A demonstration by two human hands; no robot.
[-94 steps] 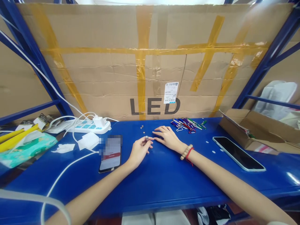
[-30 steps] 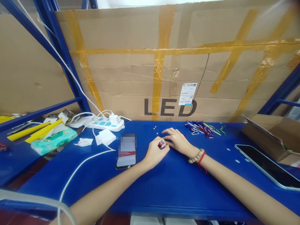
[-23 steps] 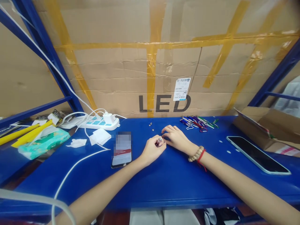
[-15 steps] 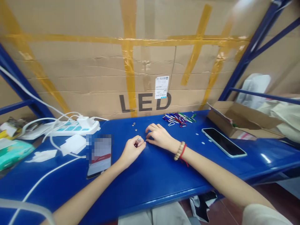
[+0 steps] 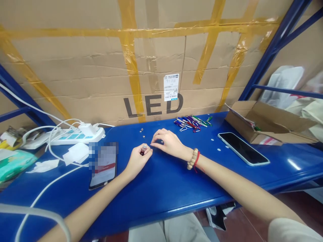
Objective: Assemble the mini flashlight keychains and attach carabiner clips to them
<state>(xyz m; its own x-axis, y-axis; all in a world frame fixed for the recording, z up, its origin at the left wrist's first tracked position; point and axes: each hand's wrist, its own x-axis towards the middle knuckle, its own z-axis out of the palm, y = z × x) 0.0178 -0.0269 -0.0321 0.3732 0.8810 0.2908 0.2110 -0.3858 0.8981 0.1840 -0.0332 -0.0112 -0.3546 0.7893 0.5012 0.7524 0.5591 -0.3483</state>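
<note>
My left hand rests on the blue shelf and pinches a small dark red cylinder with a silver end, held upright between thumb and fingers. My right hand lies just to its right, fingers curled with their tips pressed on the shelf surface; what they touch is too small to make out. Two tiny round metal pieces lie a little behind the hands. A wooden bead bracelet and a red string circle my right wrist.
A phone with a lit screen lies left of my left hand; a dark phone lies right. A heap of small coloured keychain lights, an open cardboard box, a power strip with cables and a taped cardboard sheet surround the shelf.
The view has swung right and down. My right hand's fingers have curled up off the shelf onto their tips. My left hand keeps hold of the small cylinder.
</note>
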